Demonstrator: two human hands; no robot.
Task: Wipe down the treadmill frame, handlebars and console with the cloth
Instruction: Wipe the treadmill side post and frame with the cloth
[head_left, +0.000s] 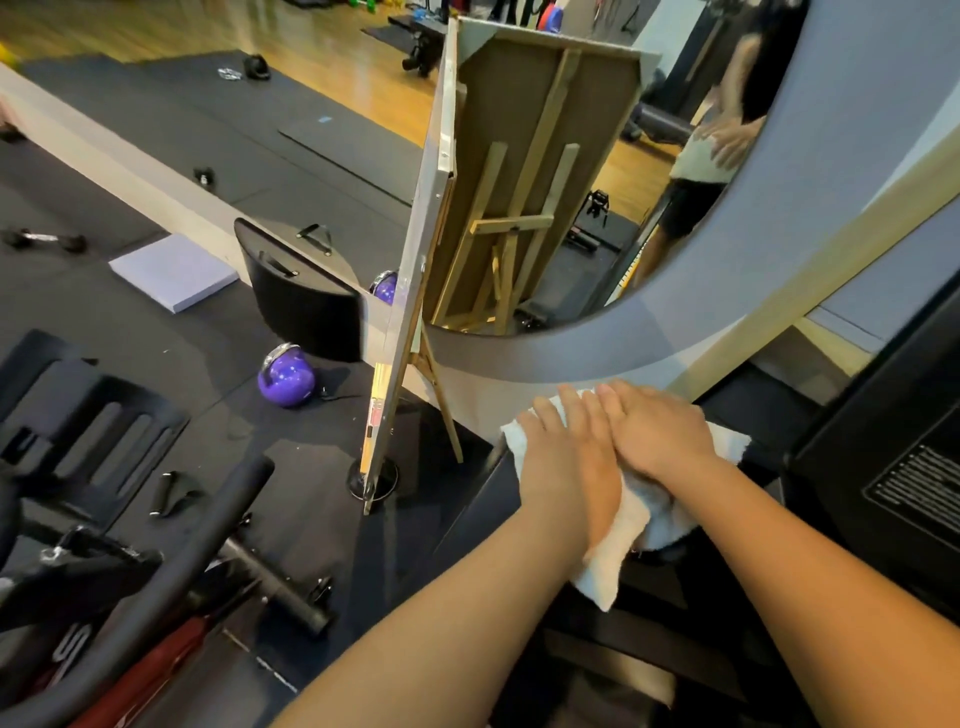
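- Head view: left hand (563, 462) and right hand (660, 434), both hands flat with straight fingers and overlapping, press the white cloth (605, 574) onto the dark treadmill frame (670, 587), near right.
- Best done with even pressure, sliding along the frame's edge.
- Cloth looks thick and crumpled, one corner hanging.

Left hand (566, 457), right hand (654, 431): bare. Left forearm (457, 613), right forearm (810, 561): bare up to frame edge. Mirror (597, 249) shows person's reflection, partly cut by rim: dark shorts (691, 205), bare leg below, dark garment (769, 67) above, kind unclear. White patch at waist: shirt or something else, cannot tell. Clothing detail blurred.
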